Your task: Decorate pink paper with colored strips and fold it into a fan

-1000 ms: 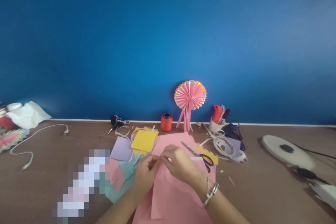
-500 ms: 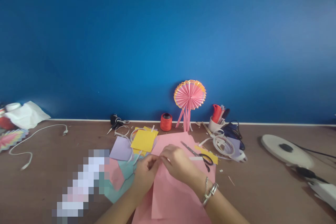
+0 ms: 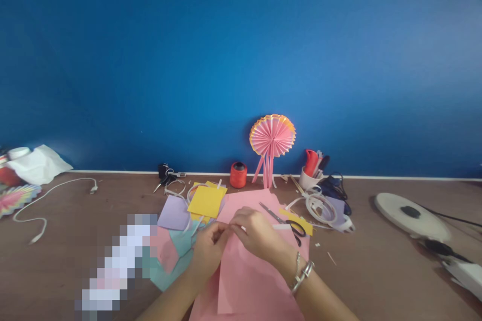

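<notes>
My left hand (image 3: 208,250) and my right hand (image 3: 255,233) meet over a large pink paper sheet (image 3: 248,281) on the brown table. Both hands pinch the top edge of a folded pink piece at about the same spot, fingers curled and pressed together. A bracelet sits on my right wrist. Black-handled scissors (image 3: 289,223) lie on the paper just right of my right hand. Yellow paper (image 3: 207,200), lilac paper (image 3: 173,213) and teal paper (image 3: 169,271) lie to the left of my left hand.
A pink pleated paper fan (image 3: 272,135) stands against the blue wall, next to an orange thread spool (image 3: 238,174) and a cup of tools (image 3: 311,173). Tape rolls (image 3: 320,206) lie right. A white round device (image 3: 412,215) and cables sit far right; a white cable (image 3: 45,200) far left.
</notes>
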A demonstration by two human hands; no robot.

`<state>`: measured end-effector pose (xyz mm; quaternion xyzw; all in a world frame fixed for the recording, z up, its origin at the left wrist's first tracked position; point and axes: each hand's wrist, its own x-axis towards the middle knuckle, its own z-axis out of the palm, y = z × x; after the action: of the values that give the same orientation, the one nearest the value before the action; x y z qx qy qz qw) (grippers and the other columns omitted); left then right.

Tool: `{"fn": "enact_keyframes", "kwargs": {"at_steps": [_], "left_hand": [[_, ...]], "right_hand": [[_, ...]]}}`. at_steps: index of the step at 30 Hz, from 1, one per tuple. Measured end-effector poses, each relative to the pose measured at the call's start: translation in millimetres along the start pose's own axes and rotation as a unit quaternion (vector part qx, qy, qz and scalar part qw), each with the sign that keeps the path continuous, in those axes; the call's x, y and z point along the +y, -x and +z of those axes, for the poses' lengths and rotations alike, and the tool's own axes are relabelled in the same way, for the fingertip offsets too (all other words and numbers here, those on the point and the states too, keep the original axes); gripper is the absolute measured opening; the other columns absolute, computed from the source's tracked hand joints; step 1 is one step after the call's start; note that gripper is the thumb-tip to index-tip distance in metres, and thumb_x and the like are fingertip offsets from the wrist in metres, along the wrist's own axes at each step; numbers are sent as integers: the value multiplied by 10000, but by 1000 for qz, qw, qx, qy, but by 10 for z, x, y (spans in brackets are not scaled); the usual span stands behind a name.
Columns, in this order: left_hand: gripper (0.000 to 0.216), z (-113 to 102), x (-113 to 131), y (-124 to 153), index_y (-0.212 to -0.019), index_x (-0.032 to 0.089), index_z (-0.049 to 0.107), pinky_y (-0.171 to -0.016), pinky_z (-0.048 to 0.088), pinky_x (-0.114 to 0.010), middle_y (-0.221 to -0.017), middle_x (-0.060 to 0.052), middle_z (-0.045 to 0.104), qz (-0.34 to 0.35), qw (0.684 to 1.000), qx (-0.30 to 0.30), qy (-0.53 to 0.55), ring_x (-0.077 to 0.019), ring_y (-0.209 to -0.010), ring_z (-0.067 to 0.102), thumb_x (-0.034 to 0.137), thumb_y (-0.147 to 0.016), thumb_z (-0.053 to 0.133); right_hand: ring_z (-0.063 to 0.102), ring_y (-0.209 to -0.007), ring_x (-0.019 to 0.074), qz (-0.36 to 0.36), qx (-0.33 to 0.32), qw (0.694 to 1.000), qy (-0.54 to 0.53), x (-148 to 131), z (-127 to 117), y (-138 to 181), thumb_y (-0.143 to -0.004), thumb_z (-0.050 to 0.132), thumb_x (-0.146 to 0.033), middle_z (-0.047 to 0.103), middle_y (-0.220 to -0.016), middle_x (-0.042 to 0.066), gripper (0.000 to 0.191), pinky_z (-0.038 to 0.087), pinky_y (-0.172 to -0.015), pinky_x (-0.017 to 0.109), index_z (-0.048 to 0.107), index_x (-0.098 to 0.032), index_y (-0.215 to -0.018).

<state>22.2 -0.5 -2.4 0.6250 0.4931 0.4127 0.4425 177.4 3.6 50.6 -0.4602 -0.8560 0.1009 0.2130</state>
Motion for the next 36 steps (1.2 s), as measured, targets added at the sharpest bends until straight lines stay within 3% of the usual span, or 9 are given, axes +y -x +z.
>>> {"fn": "enact_keyframes", "kwargs": {"at_steps": [21, 24, 28, 31, 33, 35, 36], "left_hand": [[242, -13, 25, -22, -752, 174, 631, -648, 450, -261, -739, -36, 671, 7, 1000, 3, 22, -183, -718, 599, 390, -779, 524], [248, -9, 59, -13, -741, 173, 633, -638, 445, -259, -716, -36, 662, 7, 1000, 2, 16, -178, -693, 588, 391, -778, 522], [228, -11, 36, -24, -739, 173, 621, -624, 438, -248, -701, -21, 641, 10, 999, 21, 31, -164, -677, 575, 378, -774, 527], [233, -33, -24, -64, -710, 166, 595, -604, 429, -241, -672, -9, 610, 9, 997, 61, 47, -151, -644, 552, 384, -767, 534], [243, -54, -64, -96, -694, 162, 578, -608, 426, -243, -652, -5, 591, 4, 996, 80, 48, -149, -636, 540, 389, -769, 531], [246, -74, -96, -121, -698, 161, 572, -619, 426, -249, -653, -7, 590, -3, 995, 88, 49, -154, -647, 541, 392, -772, 526], [247, -83, -108, -130, -704, 162, 572, -621, 426, -250, -656, -7, 592, -5, 994, 91, 52, -156, -650, 543, 395, -772, 524]], "right_hand": [[539, -719, 140, 2, 31, 999, -21, 14, 68, 2, -811, 477, -80, 612, -707, 31, 211, 401, -658, 246, 647, -175, -729], [538, -687, 132, 27, 40, 998, -28, -36, 73, -16, -764, 489, -59, 610, -679, 20, 198, 400, -647, 237, 620, -173, -669], [521, -619, 127, 112, 90, 987, -67, -32, 10, -62, -691, 494, -69, 610, -642, 13, 158, 387, -587, 231, 582, -168, -605], [512, -584, 126, 205, 161, 957, -127, 148, -181, -54, -676, 467, -105, 599, -610, 7, 157, 375, -553, 229, 595, -163, -604], [493, -554, 123, 274, 235, 914, -184, 354, -389, 15, -680, 479, -166, 571, -575, -3, 136, 361, -515, 221, 606, -154, -633], [445, -482, 103, 334, 345, 842, -245, 593, -632, 146, -683, 462, -199, 517, -522, -24, 154, 327, -457, 211, 603, -148, -647], [426, -451, 94, 363, 410, 791, -273, 715, -753, 230, -669, 477, -210, 495, -499, -33, 137, 311, -430, 207, 595, -146, -640]]}}
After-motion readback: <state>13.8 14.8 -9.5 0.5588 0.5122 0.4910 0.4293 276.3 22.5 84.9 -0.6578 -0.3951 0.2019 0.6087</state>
